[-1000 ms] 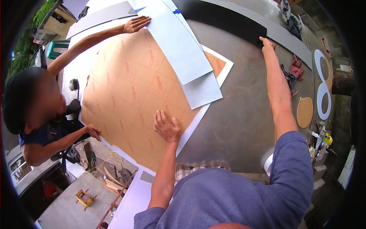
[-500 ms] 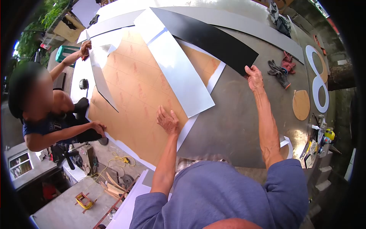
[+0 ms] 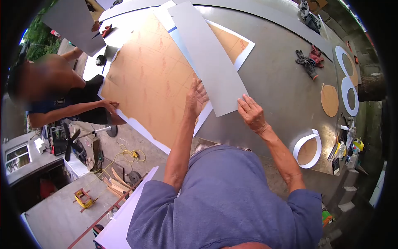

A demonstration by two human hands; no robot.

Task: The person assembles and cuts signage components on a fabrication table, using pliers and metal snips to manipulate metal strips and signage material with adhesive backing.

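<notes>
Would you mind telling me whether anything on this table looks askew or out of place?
The long grey strip lies diagonally across the brown-papered sheet, not square to its edges. Both hands, left and right, rest at its near end.

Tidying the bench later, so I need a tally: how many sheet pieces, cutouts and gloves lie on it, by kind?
Brown-papered sheet: 1
Long grey strips: 2
White figure 8: 1
White curved cutout: 1
Brown oval: 1
Gloves: 1 pile, number unclear
Total: 7
</notes>
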